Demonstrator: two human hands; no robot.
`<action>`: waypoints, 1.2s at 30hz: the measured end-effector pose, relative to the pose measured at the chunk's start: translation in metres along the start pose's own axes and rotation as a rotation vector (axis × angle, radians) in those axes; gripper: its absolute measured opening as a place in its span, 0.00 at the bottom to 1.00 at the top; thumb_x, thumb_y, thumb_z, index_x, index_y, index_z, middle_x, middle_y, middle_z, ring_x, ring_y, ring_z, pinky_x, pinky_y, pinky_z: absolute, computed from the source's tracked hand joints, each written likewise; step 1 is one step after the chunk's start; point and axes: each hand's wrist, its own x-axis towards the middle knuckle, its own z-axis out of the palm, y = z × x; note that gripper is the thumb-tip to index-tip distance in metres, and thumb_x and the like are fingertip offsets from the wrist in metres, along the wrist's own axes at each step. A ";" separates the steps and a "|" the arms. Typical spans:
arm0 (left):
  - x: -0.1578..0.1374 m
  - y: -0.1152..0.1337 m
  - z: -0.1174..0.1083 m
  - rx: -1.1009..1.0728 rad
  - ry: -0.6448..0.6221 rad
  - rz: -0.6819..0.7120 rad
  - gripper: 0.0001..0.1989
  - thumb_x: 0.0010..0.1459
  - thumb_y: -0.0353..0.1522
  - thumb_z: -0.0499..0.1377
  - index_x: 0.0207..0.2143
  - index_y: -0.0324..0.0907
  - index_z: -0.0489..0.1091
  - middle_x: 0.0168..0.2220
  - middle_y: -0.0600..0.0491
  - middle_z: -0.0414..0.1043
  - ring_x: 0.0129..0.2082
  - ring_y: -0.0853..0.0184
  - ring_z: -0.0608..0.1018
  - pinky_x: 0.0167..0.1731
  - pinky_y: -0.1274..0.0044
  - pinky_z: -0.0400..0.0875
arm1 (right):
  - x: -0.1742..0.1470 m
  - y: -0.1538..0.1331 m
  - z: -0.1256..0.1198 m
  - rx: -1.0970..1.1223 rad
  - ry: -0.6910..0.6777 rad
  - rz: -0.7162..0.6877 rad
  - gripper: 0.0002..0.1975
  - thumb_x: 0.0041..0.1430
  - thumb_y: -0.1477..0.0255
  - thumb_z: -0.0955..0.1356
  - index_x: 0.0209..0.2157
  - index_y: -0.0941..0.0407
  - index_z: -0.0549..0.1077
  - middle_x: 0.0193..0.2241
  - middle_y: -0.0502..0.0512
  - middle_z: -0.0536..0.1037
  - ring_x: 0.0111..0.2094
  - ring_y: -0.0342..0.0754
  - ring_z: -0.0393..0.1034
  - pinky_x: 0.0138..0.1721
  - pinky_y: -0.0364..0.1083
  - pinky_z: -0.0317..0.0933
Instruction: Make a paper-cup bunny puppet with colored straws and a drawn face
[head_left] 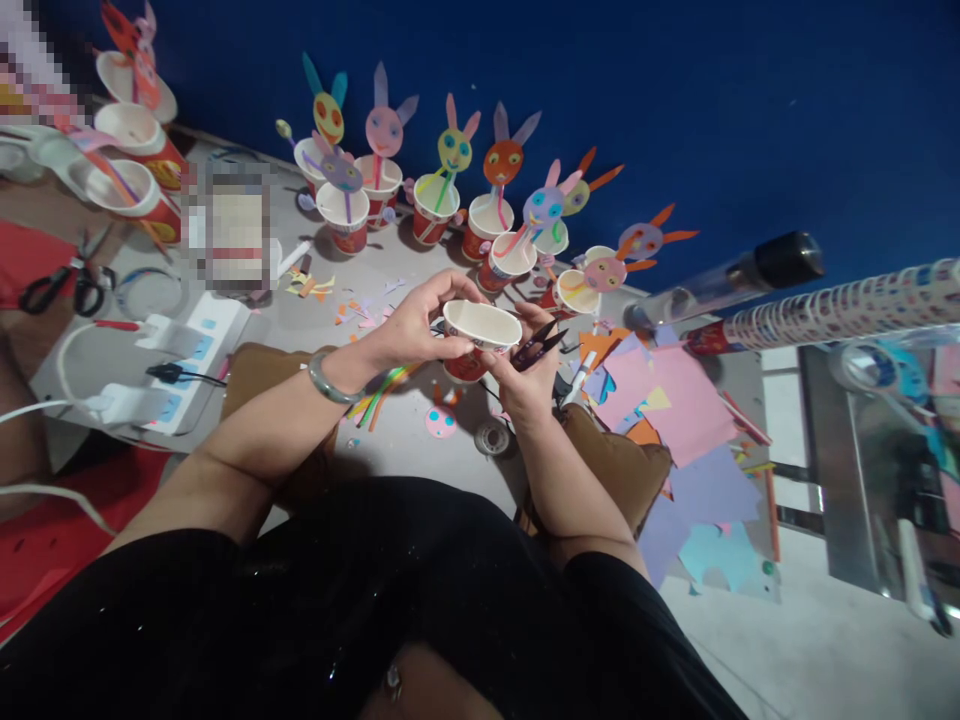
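Between my hands is a red-and-white paper cup (pixel 463 366), its oval-squeezed white mouth tilted towards me. My left hand (pixel 427 325), with a bangle on the wrist, is closed around the cup's left side, thumb below the rim. On the other side my right hand (pixel 525 375) grips the cup with its thumb near the rim. Dark scissors (pixel 536 348) are also held in that right hand, their blades pointing up and away from the cup; the handles are mostly hidden. Below the cup lie a pink paper rabbit face (pixel 441 421) and a roll of tape (pixel 493 437).
Several cups with paper rabbits (pixel 435 222) line the blue wall. Coloured paper sheets (pixel 675 400) and scraps lie right, near a long stack of cups (pixel 840 305). At left are a power strip (pixel 199 350) and black scissors (pixel 75 285). Coloured strips (pixel 382 400) lie near my left forearm.
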 end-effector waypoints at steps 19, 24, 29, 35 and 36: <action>-0.003 0.005 0.002 0.260 0.026 0.062 0.19 0.63 0.50 0.62 0.41 0.46 0.80 0.63 0.44 0.69 0.66 0.54 0.70 0.67 0.57 0.63 | -0.009 0.025 -0.015 -0.697 0.011 -0.586 0.20 0.60 0.56 0.72 0.50 0.49 0.70 0.52 0.63 0.81 0.53 0.61 0.79 0.46 0.60 0.79; -0.004 0.002 0.002 0.228 0.022 0.038 0.12 0.64 0.41 0.60 0.36 0.44 0.79 0.64 0.44 0.68 0.62 0.56 0.74 0.65 0.58 0.68 | -0.017 0.022 -0.013 -0.933 -0.108 -0.613 0.15 0.66 0.58 0.68 0.50 0.48 0.74 0.56 0.61 0.81 0.50 0.58 0.82 0.35 0.51 0.79; -0.003 -0.002 -0.001 0.233 0.049 0.015 0.07 0.59 0.35 0.59 0.33 0.44 0.77 0.63 0.46 0.70 0.61 0.55 0.75 0.64 0.57 0.68 | -0.018 0.012 -0.006 -0.990 -0.167 -0.618 0.14 0.67 0.63 0.68 0.53 0.48 0.74 0.61 0.60 0.78 0.42 0.54 0.82 0.31 0.50 0.75; 0.000 0.001 -0.003 0.289 0.088 -0.003 0.04 0.55 0.33 0.61 0.28 0.43 0.73 0.61 0.47 0.72 0.62 0.55 0.73 0.63 0.58 0.68 | -0.019 0.008 -0.006 -0.986 -0.292 -0.538 0.17 0.68 0.64 0.64 0.56 0.49 0.71 0.66 0.61 0.71 0.39 0.51 0.81 0.30 0.49 0.72; 0.000 0.001 -0.003 0.294 0.093 -0.003 0.04 0.55 0.33 0.61 0.28 0.43 0.72 0.61 0.46 0.72 0.62 0.55 0.74 0.63 0.58 0.69 | -0.019 0.008 -0.006 -0.968 -0.310 -0.524 0.17 0.68 0.63 0.64 0.56 0.50 0.71 0.67 0.62 0.70 0.39 0.51 0.81 0.30 0.49 0.72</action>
